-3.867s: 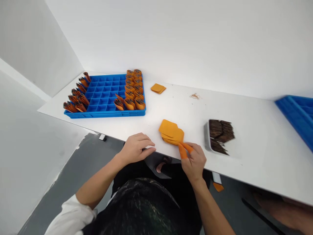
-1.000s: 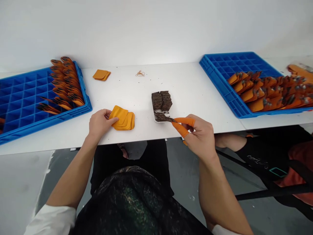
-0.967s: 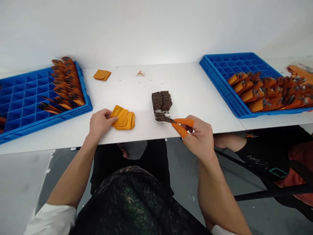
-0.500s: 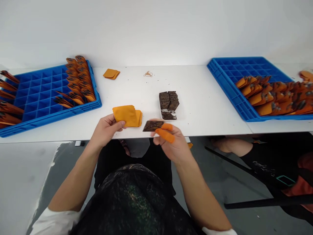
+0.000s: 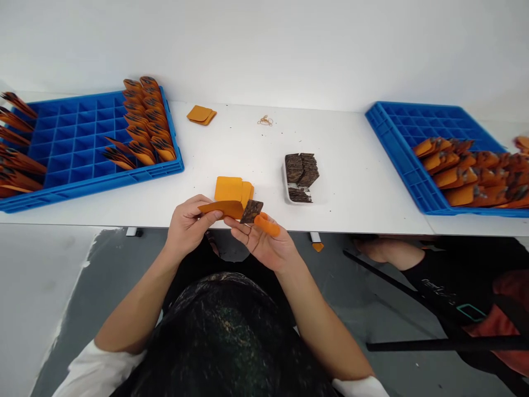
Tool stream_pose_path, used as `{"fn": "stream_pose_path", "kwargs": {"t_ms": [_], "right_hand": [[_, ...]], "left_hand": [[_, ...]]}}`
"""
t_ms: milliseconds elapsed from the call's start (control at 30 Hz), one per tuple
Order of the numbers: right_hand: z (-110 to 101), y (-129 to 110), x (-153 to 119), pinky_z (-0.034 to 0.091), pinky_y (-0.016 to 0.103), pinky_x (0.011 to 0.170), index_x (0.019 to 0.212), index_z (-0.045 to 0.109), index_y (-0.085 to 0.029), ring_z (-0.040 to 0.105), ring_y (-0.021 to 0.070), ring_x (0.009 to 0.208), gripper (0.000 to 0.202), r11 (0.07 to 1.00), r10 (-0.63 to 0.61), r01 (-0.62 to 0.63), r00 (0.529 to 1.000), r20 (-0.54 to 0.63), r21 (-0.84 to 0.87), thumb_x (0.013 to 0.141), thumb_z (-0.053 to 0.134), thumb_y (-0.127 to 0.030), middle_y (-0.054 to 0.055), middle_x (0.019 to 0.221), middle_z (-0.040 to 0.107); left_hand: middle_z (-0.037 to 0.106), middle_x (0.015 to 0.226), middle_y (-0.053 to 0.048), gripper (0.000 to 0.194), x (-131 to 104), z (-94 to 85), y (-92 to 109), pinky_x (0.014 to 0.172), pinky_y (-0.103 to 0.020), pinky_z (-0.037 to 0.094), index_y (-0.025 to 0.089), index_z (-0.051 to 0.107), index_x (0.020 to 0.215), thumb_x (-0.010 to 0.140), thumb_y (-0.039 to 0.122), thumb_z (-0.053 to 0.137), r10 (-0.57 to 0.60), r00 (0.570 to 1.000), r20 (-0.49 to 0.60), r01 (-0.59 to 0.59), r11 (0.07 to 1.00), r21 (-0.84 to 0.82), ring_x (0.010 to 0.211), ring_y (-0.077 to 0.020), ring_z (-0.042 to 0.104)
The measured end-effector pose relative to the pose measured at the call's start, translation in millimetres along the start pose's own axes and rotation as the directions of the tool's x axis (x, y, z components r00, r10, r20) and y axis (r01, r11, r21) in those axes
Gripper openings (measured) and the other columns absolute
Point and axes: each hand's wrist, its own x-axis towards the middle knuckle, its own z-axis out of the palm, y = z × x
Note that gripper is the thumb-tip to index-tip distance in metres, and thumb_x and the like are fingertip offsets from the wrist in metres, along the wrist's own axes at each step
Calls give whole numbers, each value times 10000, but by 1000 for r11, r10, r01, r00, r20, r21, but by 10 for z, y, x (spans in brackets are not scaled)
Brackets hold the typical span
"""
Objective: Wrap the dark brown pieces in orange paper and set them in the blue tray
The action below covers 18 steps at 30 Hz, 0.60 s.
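An orange envelope [image 5: 225,208] is pinched in my left hand [image 5: 188,225], tilted so its open edge faces right. My right hand [image 5: 266,242], with orange covers on its fingers, holds a thin dark brown piece [image 5: 251,212] at the envelope's right end. Whether the piece is inside the opening cannot be made out. Just behind lie stacked orange envelopes [image 5: 228,188] on the white table. A white tray [image 5: 285,184] of upright dark pieces [image 5: 301,170] stands to the right.
Blue divided crates with filled orange envelopes stand at left [image 5: 176,164] and right [image 5: 390,146]. Two or so orange envelopes [image 5: 201,114] and rubber bands [image 5: 265,120] lie at the back. A person's arm [image 5: 392,255] is at right, below the table edge.
My right hand has brought the dark piece left to the envelope. The envelope in my left hand has been tilted flatter and lowered off the stack. The view has shifted slightly.
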Motion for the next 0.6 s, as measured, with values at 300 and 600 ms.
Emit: {"fn": "stream_pose_path", "kwargs": {"t_ms": [300,600], "right_hand": [[-10,-184,-93,605,264,614,904,798,-332,796,177,871,255,939,-232,202,970,-77,-280,766,946,-487,-17,1136,836],[617,-421,-357,624,350,822,986,835,-341,741,177,972,166,148,-606,573,697,384,-806,930,807,-187,14,1100,796]], "left_hand": [[591,686,2,324,-20,-56,-3,577,-305,393,208,694,647,857,372,878,-40,996,-77,48,994,100,627,-143,531],[608,651,2,419,-27,-56,75,551,-287,335,191,572,575,869,339,831,21,998,-65,-5,969,246,591,-120,496]]}}
